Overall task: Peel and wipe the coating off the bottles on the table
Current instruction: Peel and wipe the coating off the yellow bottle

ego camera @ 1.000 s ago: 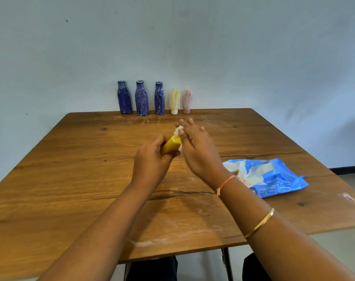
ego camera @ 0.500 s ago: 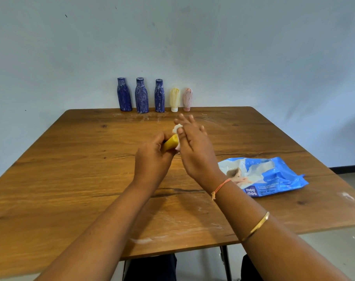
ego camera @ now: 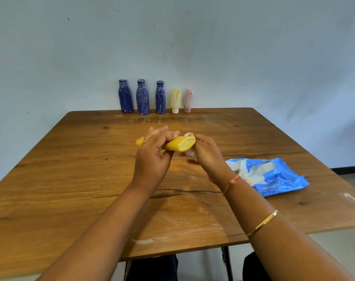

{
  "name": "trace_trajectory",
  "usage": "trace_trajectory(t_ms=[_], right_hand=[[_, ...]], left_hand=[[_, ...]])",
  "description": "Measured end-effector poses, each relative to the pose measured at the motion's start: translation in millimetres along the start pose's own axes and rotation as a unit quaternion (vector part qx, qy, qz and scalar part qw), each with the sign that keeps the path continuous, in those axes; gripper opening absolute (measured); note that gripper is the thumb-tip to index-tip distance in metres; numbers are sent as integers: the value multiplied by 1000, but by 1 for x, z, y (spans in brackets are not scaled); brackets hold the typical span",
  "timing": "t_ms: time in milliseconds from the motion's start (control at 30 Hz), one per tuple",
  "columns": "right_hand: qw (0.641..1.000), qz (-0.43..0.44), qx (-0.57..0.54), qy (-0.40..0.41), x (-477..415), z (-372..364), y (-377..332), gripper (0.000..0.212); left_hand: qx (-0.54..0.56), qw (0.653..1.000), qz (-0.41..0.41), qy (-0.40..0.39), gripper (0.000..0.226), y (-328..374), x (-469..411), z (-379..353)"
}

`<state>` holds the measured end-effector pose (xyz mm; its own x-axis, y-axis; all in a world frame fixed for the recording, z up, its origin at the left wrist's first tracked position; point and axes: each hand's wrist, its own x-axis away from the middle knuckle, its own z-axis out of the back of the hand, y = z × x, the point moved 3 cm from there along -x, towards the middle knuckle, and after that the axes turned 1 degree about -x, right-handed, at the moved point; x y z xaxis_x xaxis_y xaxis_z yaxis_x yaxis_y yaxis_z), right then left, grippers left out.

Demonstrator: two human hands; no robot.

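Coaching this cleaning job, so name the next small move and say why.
Probably rub the wipe across the base end of the yellow bottle. The left hand grips it sideways above the table, base toward the right hand, which holds the wipe bunched against that end.

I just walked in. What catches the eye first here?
A yellow bottle is held sideways in the left hand over the table, and the right hand holds a white wipe at its end. Five streaky bottles line the far edge. A blue wipes pack lies at right.
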<state>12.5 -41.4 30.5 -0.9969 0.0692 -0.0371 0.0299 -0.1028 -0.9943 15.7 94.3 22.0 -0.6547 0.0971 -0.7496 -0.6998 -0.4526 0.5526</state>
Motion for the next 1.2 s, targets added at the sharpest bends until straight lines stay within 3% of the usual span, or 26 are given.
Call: trace_trajectory(t_ms=[100,200,467,533,567,633,733,867,1000,1100,1200], right_hand=[[972,-123,-188,-65,6,-4,2,25],[944,-163,-280,-68,4,-1,0,29],[977,-61,-194,-58,7,-21,1,24],[986,-25,-163,-27,6,-23,3,26],[990,-4,-143,-9,6,-24,4,27],[994,43,-95,24,6,-26,5,24],[994,92,-11,62,7,-30,5,19],[991,110,12,68,10,-37,6,17],[994,86,-64,28,11,-43,1,18],[982,23,-185,-33,10,-46,-4,22],[948,-52,-308,-67,6,-49,-5,24]], left_hand=[[-55,998,-32,4,23,-1,-10,-1],[-51,998,-32,-2,15,-7,-10,3],[-22,998,57,-7,51,-13,-11,0],[47,993,104,27,66,-15,-13,-2],[125,978,159,56,70,-16,-14,-1],[307,906,273,101,69,-15,-16,0],[441,824,340,103,53,-13,-17,5],[466,804,366,54,27,-12,-15,13],[507,766,393,38,14,-23,-14,17],[555,729,400,27,21,-32,-14,19],[574,713,402,-14,54,-39,-18,21]])
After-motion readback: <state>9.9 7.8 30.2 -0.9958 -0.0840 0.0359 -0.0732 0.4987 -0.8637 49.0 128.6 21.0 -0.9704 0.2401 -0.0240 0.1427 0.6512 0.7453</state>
